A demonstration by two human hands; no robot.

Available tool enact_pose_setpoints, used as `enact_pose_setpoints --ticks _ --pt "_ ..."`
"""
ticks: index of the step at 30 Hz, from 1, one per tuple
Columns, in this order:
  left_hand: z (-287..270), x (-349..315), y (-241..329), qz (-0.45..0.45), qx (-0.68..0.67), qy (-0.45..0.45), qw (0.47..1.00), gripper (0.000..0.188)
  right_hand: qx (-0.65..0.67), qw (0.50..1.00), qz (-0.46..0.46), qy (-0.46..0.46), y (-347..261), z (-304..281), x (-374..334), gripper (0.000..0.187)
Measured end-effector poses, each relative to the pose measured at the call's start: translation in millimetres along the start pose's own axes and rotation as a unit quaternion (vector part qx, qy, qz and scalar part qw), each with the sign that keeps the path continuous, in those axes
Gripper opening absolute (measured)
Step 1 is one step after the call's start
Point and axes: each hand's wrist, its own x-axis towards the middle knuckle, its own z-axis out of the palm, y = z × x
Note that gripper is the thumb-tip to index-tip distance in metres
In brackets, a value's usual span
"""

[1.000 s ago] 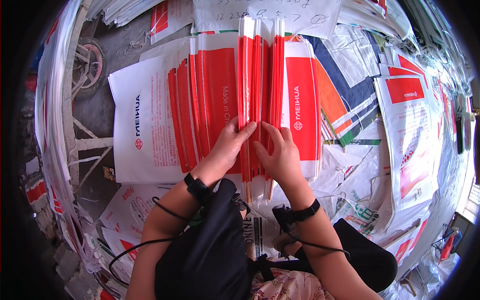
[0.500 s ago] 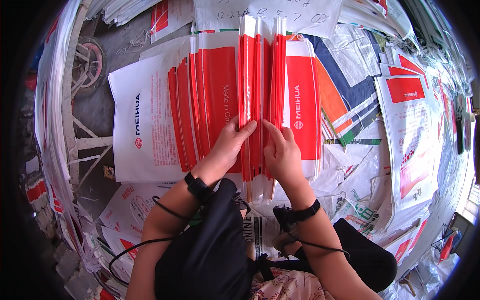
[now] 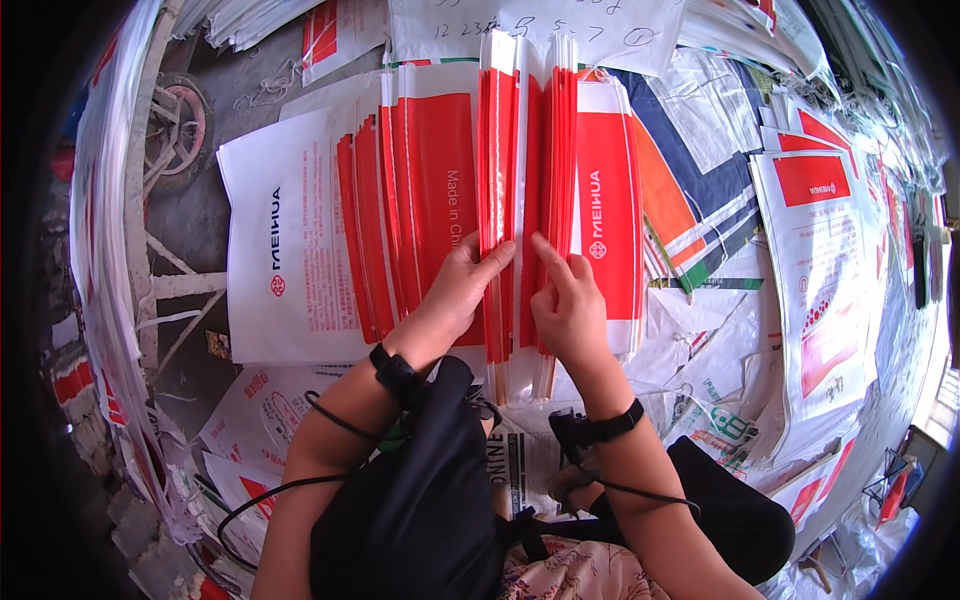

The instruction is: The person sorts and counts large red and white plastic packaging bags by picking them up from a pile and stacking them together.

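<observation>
A pile of red and white printed sacks (image 3: 430, 190) lies in front of me, with its middle edges standing up in two upright bundles. My left hand (image 3: 462, 290) is closed round the left bundle (image 3: 497, 160), its thumb lying across the edges. At the right bundle (image 3: 562, 160), my right hand (image 3: 572, 315) has its index finger stretched into the gap between the bundles. Its other fingers are curled against that bundle's edges, and its thumb is hidden. The flat part of the pile (image 3: 607, 190) spreads out right of the bundles.
A white sheet with handwriting (image 3: 540, 25) lies beyond the pile. More sacks (image 3: 815, 260) are stacked at the right, beside dark blue and orange sheets (image 3: 690, 150). On the left stand a metal frame (image 3: 190, 287) and a wheel (image 3: 178, 130). My knees flank the near side.
Some sack edges have passed from the left bundle to the right one, which looks thicker. My right hand has shifted slightly right; my left hand has stayed nearly still.
</observation>
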Motion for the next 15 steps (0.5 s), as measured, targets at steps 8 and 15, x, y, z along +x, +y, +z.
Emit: enact_pose_setpoints --ticks 8,15 --pt "1.0 -3.0 5.1 0.005 0.018 -0.010 1.000 0.037 -0.024 1.000 -0.008 -0.014 -13.5 -3.2 0.3 0.051" --pt "2.8 -2.8 9.1 -0.011 -0.033 -0.017 0.999 0.041 0.059 0.997 0.002 0.041 -8.0 -4.7 -0.5 0.057"
